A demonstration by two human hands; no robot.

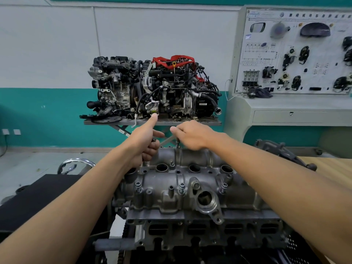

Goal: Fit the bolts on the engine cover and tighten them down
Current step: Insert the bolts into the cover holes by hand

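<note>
The left hand (144, 142) is at the far left edge of the engine cover (190, 180). Its thumb points up, its index finger is straight, and its other fingers are curled round a small dark object (153, 139) that is mostly hidden. Just right of it a bolt (177, 144) stands upright in the cover's far edge, and the right hand (192, 135) sits directly above with its curled fingers closed together over the bolt's top. On the cover's edge nearest the person, below both hands, more bolts (182, 186) sit upright in their holes.
</note>
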